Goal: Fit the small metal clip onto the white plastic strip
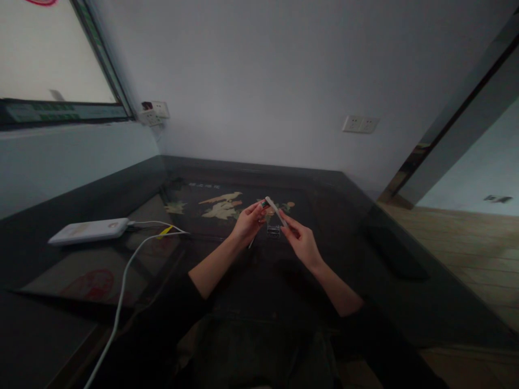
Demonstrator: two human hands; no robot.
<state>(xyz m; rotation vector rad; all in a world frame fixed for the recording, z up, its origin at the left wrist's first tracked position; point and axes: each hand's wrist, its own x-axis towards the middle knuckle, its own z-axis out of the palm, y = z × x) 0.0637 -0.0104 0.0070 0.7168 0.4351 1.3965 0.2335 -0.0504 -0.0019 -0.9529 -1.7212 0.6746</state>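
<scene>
Dim room corner with a dark glass-topped table [365, 216] set against a plain pale wall [263, 70].

A bright window [44, 54] with a dark frame lies at upper left; wall sockets [154, 112] sit beside it and a second pair [360, 124] further right. Wood-plank floor [470, 254] shows at right, beyond a dark door frame [458, 119]. A painted panel [223, 208] lies under the glass.

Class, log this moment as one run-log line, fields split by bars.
left hand: pinches small green-tipped item | right hand: holds white stick | surface: dark table | nearby: white power bank, cable
</scene>
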